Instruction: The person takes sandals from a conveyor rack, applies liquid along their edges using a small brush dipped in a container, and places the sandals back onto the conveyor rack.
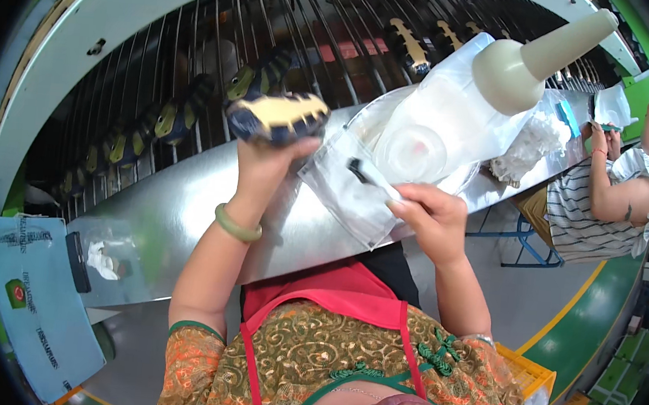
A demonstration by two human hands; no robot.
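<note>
My left hand (281,154) is raised and closed round a shoe sole (280,112), cream on its upward face with a dark edge. The sole is slightly blurred. In my right hand (437,216), fingers pinch the pale handle of a small brush (374,178). Its black bristles point left toward the sole, with a gap between them. Under the brush lies a clear plastic bag (349,205). Beyond it a large translucent squeeze bottle (452,90) leans with its beige nozzle (561,55) up to the right. A round clear dish (414,152) shows below the bottle.
A shiny metal bench (184,217) runs across in front of me. Behind it is a rack of metal rods (309,27) with more soles (408,44). Crumpled white material (531,147) lies right. A blue box (37,308) stands left; a co-worker (612,181) sits far right.
</note>
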